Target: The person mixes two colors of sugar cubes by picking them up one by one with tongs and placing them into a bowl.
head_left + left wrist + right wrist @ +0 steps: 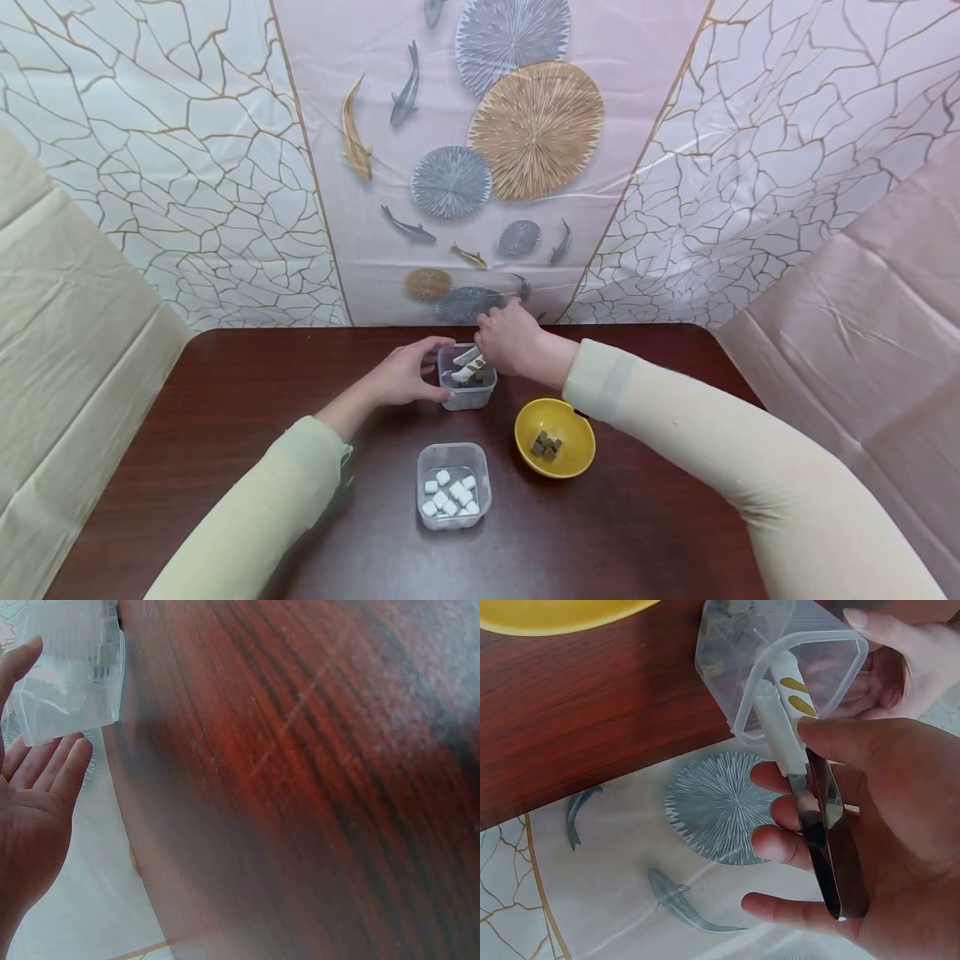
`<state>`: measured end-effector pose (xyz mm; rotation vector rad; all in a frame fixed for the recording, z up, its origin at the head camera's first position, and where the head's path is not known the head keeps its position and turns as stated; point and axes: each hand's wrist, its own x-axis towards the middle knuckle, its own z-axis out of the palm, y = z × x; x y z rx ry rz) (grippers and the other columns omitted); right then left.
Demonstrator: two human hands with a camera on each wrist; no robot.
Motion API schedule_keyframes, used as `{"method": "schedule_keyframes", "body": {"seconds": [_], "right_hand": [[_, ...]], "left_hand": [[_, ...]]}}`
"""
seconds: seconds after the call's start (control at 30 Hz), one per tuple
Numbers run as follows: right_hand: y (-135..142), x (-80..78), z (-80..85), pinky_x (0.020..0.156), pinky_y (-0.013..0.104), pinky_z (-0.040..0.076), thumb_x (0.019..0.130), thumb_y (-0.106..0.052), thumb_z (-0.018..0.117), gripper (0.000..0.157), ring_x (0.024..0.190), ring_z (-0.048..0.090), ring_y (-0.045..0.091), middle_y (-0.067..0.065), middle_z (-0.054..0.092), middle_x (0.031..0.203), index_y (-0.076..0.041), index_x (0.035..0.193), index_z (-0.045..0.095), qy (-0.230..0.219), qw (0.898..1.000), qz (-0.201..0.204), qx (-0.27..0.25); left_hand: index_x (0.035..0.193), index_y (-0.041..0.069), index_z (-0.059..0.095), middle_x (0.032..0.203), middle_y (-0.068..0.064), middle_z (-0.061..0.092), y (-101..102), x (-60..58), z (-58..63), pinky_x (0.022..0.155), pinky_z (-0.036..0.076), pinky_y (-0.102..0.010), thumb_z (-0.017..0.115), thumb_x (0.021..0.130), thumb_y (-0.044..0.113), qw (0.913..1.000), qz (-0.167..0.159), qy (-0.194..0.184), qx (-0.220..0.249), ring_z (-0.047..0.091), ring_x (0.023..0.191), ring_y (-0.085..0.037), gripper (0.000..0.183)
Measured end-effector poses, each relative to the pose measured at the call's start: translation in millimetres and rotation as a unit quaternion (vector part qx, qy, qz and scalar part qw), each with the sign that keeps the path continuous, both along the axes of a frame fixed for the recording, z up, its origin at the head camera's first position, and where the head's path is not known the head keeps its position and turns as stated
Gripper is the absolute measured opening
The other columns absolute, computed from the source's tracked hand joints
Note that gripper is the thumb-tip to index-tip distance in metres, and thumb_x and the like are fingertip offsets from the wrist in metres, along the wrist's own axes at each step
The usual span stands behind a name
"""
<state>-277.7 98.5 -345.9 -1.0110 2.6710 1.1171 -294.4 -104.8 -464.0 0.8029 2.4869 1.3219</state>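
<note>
At the table's far side, my left hand (405, 372) holds a clear plastic container (467, 402) between thumb and fingers. My right hand (513, 340) grips small tongs (825, 832) by their metal part. The white tips of the tongs, one with yellow-green marks, reach down into that container. Brown cubes (480, 377) show dimly at its bottom; whether the tips pinch one, I cannot tell. In the left wrist view, the thumb and fingers of the left hand (37, 817) lie on opposite sides of the container.
A yellow bowl (577, 429) with several brown cubes (546, 447) stands near the right forearm. Closer to me is a second clear container (483, 475) holding several white cubes (450, 493). A patterned cloth (465, 225) rises behind the dark wooden table (247, 392).
</note>
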Motion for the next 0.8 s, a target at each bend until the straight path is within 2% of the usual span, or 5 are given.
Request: {"method": "schedule_keyframes", "body": {"seconds": [0.23, 0.5, 0.67, 0.8], "right_hand": [[-3.9, -2.5, 5.5, 0.105, 0.061, 0.054, 0.110, -0.029, 0.054, 0.035, 0.121, 0.066, 0.032, 0.010, 0.069, 0.131, -0.013, 0.134, 0.074, -0.029, 0.999, -0.031, -0.010], [-9.3, -2.9, -0.6, 0.108, 0.061, 0.053, 0.109, -0.029, 0.057, 0.037, 0.127, 0.065, 0.032, 0.010, 0.067, 0.138, -0.014, 0.139, 0.071, -0.049, 0.997, -0.048, 0.018], [-11.2, -4.6, -2.5, 0.103, 0.057, 0.057, 0.107, -0.029, 0.061, 0.034, 0.121, 0.068, 0.031, 0.008, 0.070, 0.135, -0.016, 0.137, 0.073, -0.044, 0.998, -0.034, 0.024], [-9.6, -3.8, 0.0, 0.094, 0.052, 0.061, 0.107, -0.026, 0.061, 0.028, 0.111, 0.072, 0.029, 0.006, 0.073, 0.127, -0.016, 0.127, 0.077, -0.038, 0.999, -0.010, 0.009]], "left_hand": [[0.154, 0.004, 0.050, 0.148, -0.020, 0.059, -0.6, 0.3, 1.6, 0.114, 0.052, -0.047, 0.094, 0.083, 0.016, 1.0000, 0.001, 0.000, -0.001, 0.062, 0.135, -0.038, 0.084], [0.153, 0.004, 0.050, 0.149, -0.020, 0.059, -0.2, 0.6, 0.6, 0.114, 0.052, -0.047, 0.094, 0.083, 0.018, 1.0000, -0.003, 0.003, 0.000, 0.062, 0.135, -0.038, 0.084], [0.153, 0.004, 0.051, 0.148, -0.021, 0.059, -0.3, 0.0, -0.5, 0.114, 0.052, -0.049, 0.094, 0.083, 0.019, 1.0000, -0.004, 0.006, 0.000, 0.062, 0.135, -0.038, 0.084], [0.153, 0.004, 0.050, 0.148, -0.021, 0.059, -0.7, -0.8, -1.8, 0.114, 0.052, -0.048, 0.094, 0.083, 0.019, 0.9999, -0.005, 0.009, -0.003, 0.063, 0.135, -0.037, 0.084]]}}
